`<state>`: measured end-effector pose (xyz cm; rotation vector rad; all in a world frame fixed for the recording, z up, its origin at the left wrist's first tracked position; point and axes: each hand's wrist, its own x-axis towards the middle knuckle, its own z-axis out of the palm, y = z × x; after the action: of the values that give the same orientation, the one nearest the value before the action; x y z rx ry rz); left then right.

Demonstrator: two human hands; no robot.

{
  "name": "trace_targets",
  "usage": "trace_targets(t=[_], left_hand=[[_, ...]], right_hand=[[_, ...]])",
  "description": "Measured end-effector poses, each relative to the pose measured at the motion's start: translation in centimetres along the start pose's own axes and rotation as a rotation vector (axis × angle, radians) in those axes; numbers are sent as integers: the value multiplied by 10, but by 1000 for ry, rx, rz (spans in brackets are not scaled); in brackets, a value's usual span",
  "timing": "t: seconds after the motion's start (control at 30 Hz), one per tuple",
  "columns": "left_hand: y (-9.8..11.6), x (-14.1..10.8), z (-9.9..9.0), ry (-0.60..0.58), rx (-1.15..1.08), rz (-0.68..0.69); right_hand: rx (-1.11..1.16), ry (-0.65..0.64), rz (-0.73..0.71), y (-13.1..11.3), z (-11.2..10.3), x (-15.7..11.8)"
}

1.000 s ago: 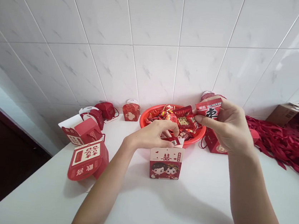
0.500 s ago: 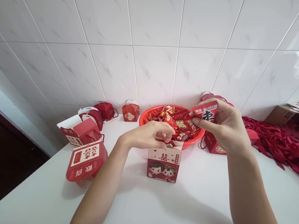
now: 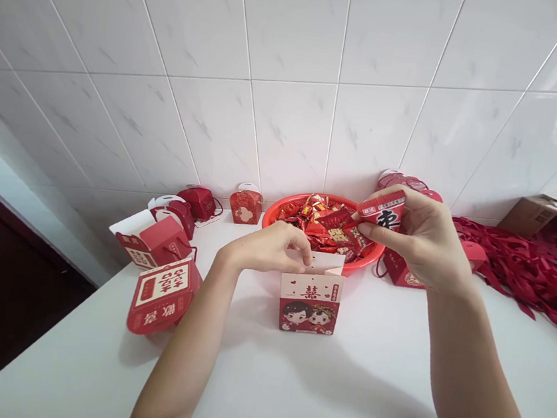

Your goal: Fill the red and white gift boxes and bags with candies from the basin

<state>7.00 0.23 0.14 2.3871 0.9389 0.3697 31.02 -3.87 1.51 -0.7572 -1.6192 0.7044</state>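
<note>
A small paper candy box (image 3: 308,313), cream and red with two cartoon figures, stands upright with its top open. My left hand (image 3: 276,249) is at the box's upper left rim, fingers bent and slightly apart, with nothing visible in them. Whether its fingertips touch the rim, I cannot tell. To the right, my right hand (image 3: 418,238) pinches a red wrapped candy (image 3: 381,211) with a large black character, above the basket's right side. Behind the box, a red plastic basket (image 3: 271,211) holds many wrapped candies (image 3: 329,225). The inside of the box is mostly hidden.
Several red gift boxes (image 3: 161,293) stand along the left of the white table (image 3: 237,392). A patterned box (image 3: 245,206) is near the tiled wall. More red boxes (image 3: 402,270) sit behind my right hand. Red ribbons (image 3: 513,269) and a cardboard carton (image 3: 529,217) lie at right.
A red wrapped candy under my left fingers has gone from sight at the box's opening. My left hand has shifted to the box's left edge. My right hand still holds its candy.
</note>
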Motion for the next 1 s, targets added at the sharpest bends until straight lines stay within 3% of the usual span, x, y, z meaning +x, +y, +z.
trace_targets(t=[0.17,0.4,0.53,0.8,1.0], left_hand=[[-1,-3,0,-4,-1,-96],[1,-3,2,-47,-2,-90],[2,-3,1,-99,-27,-112],[5,-2,0,-137,13,-149],[7,-2,-1,-136,58,-190]], right_hand=[[-32,-44,-22,1,2,1],[-154,-330,-25,11,9,3],[-305,-429,-32,19,17,3],[-505,-511,24,27,32,0],[-416,-481,15,23,30,0]])
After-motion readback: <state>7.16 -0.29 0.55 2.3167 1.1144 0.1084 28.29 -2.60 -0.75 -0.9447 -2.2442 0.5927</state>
